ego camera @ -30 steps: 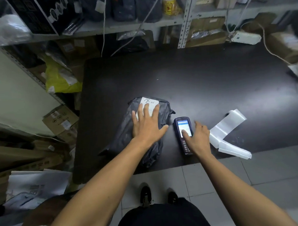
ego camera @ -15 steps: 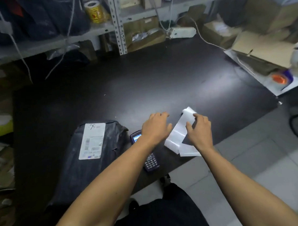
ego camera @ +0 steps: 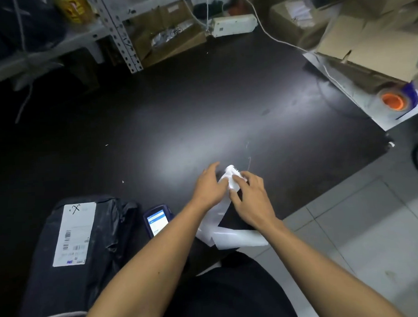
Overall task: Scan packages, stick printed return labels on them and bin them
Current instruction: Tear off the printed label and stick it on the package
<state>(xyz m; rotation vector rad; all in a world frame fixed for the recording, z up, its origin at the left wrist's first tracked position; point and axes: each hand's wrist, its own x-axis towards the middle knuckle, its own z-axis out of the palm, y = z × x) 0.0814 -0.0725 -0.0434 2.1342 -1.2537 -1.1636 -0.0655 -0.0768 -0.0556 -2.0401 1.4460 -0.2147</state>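
label strip (ego camera: pixel 232 238) pinched at its curled end by left hand (ego camera: pixel 210 186) and right hand (ego camera: pixel 248 199) fingers | scanner (ego camera: pixel 157 220) partly hidden by left forearm | package (ego camera: pixel 83 245) left, untouched

Wide bare stretch of table (ego camera: pixel 201 116) ahead of both hands, room to pass. Left near edge blocked by black pkg (ego camera: pixel 71 246) w/ scanner (ego camera: pixel 157 220) just beside; cardboard boxes (ego camera: pixel 369 41) & tape roll (ego camera: pixel 395 99) crowd far right.

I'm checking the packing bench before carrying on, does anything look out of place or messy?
Mostly the label strip: it trails loose and twisted, and its lower end overhangs the table edge. Both hands are pinching its curled tip. The black package looks wrinkled, though its label sits flat.
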